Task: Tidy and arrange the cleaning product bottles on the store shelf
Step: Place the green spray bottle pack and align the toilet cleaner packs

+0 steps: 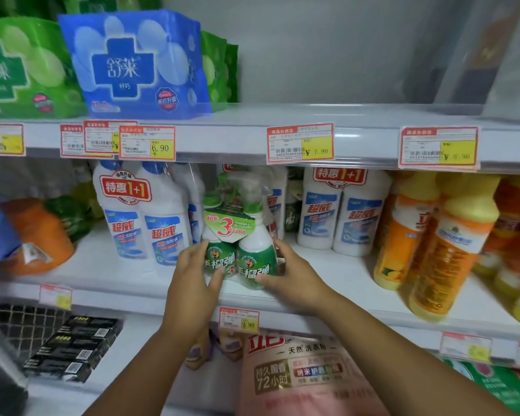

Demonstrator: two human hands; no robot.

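Note:
A twin pack of green-and-white spray cleaner bottles (240,250) stands upright at the front of the middle shelf (126,283). My left hand (195,271) grips its left side, thumb across the label. My right hand (291,271) holds its right side, fingers curled round the base. White twin-pack bottles with blue labels (141,217) stand just left of it. More of the white bottles (339,211) stand behind and to the right.
Yellow and orange bottles (439,244) crowd the shelf's right end. An orange pouch (39,232) lies at the left. Blue and green packs (138,64) sit on the upper shelf. A pink detergent bag (300,376) and black boxes (72,346) fill the lower shelf.

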